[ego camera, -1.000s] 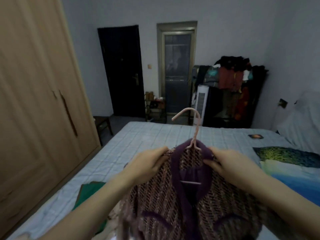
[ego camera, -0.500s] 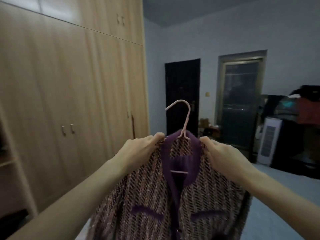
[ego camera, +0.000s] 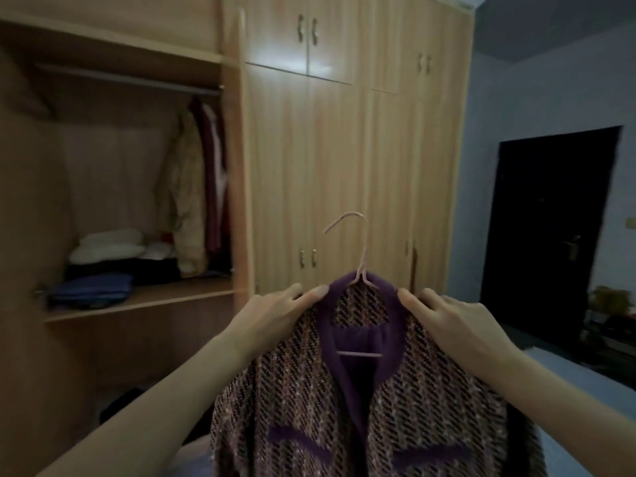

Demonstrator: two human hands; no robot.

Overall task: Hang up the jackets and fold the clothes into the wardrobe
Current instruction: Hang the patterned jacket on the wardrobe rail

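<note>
A purple-trimmed tweed jacket hangs on a pink hanger, held up in front of me. My left hand grips the jacket's left shoulder and my right hand grips its right shoulder. The hanger's hook points up and left. To the left stands the open wardrobe compartment with a rail near its top, where several garments hang at the right end. Folded clothes lie stacked on its shelf.
Shut wardrobe doors rise straight ahead behind the jacket. A dark room door is at the right. The bed's edge shows at the lower right. A dark thing lies on the floor at the wardrobe's foot.
I have turned left from the bed toward the wardrobe, carrying the jacket on its hanger. The open compartment has come into view. Both hands keep their hold on the shoulders.
</note>
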